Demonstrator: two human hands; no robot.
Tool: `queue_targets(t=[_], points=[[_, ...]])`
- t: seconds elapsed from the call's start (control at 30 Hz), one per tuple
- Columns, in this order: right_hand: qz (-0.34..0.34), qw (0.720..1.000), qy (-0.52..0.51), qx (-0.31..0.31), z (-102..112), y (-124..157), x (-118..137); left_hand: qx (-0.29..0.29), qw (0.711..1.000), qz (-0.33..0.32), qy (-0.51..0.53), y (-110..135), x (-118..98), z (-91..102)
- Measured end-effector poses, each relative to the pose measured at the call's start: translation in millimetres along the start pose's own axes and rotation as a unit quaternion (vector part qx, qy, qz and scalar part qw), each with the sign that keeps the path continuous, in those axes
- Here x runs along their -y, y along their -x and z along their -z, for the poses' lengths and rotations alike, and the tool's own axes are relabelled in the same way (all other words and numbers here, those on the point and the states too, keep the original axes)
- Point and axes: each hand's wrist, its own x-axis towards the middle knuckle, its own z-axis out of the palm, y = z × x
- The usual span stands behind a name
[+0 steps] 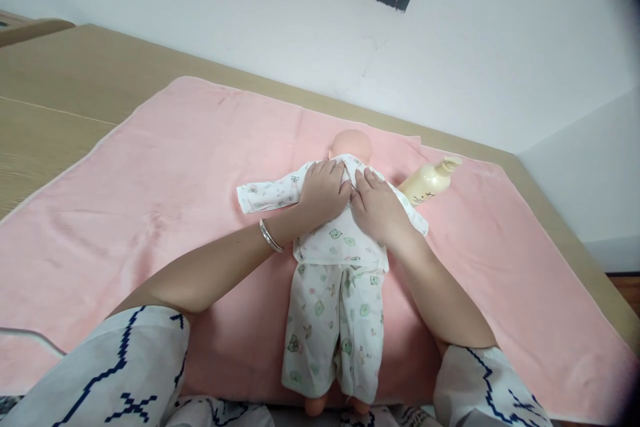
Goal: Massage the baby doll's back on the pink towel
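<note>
Hands meet at the middle of the view, both laid flat on the upper back of a baby doll [336, 260] that lies face down on a pink towel [150, 200]. The left hand [324, 191] rests with fingers spread and palm down over the doll's left shoulder area; the right hand [379, 205] lies the same way just beside it, the two touching near the thumbs. Neither hand grips anything: both are open, pressing or smoothing the printed white top, likely so the cloth lies flat across the back. A silver bracelet [271, 236] sits on the left wrist.

The doll's bald head [352, 144] points to 12 o'clock and its feet [317, 405] to 6 o'clock, towards the person, which keeps the back within easy reach of both arms. One sleeve [267, 195] stretches out to 9 o'clock. A cream pump bottle [431, 180] lies on its side at 2 o'clock from the hands, near the doll's shoulder, nozzle pointing away. The towel covers most of a wooden surface [55, 100], probably as padding under the doll.
</note>
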Motion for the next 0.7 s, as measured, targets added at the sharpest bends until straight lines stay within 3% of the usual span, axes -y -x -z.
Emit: queue_targets(t=[0.1,0.17,0.3,0.47,0.6,0.7], points=[[0.02,0.997,-0.071,0.007,15.4,6.4,4.2,0.002,1.0,0.001,0.012,0.8,-0.7,2.2],[0.019,0.992,-0.12,-0.037,18.5,6.8,4.6,-0.002,0.999,-0.001,0.034,1.8,0.0,1.6],[0.027,0.984,-0.116,-0.132,0.7,-1.7,1.6,-0.065,0.992,0.006,0.11,6.6,4.9,-6.4],[0.051,0.992,-0.07,-0.09,-17.0,-9.7,-1.7,-0.122,0.979,0.024,0.159,13.6,8.5,-14.7],[0.039,0.984,-0.073,-0.16,-9.7,-4.7,1.3,-0.139,0.975,0.013,0.171,15.2,7.0,-12.8],[0.05,0.989,-0.053,-0.132,-10.1,-4.2,3.4,-0.144,0.974,0.005,0.176,15.2,6.2,-11.0]])
